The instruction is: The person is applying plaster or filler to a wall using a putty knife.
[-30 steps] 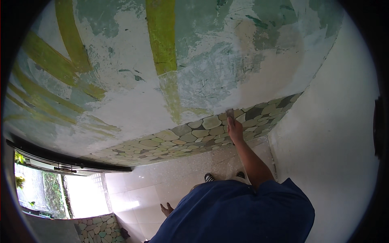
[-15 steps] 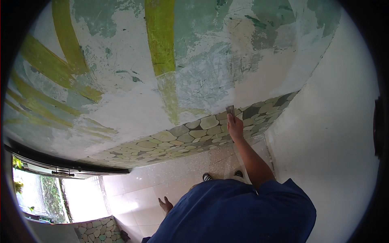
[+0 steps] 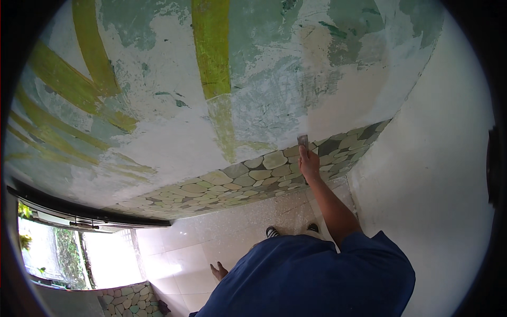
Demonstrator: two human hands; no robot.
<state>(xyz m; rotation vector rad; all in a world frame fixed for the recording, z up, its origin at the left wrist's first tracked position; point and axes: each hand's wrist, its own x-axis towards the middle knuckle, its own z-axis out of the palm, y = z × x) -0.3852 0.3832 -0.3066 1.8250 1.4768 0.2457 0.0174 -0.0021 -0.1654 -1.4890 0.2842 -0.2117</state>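
Observation:
My right hand [image 3: 310,164] is closed round the handle of a putty knife [image 3: 302,141]. Its flat blade points up and meets the wall [image 3: 274,116] just above the stone band. Patches of pale green, white filler and yellow-green stripes cover that wall, and its lower part looks scraped or skimmed. Low on the left, beside my blue shirt, my left hand [image 3: 218,271] hangs away from the wall. Its fingers are apart and nothing is in them.
A band of irregular stone tiles [image 3: 232,182] runs along the wall's foot, above the light tiled floor [image 3: 185,253]. A plain white wall [image 3: 422,185] closes the right side. At the lower left is a dark-edged doorway [image 3: 113,259] with bright daylight beyond.
The view has shifted slightly. My right hand and the putty knife stay at nearly the same spot on the wall; my left hand still hangs low.

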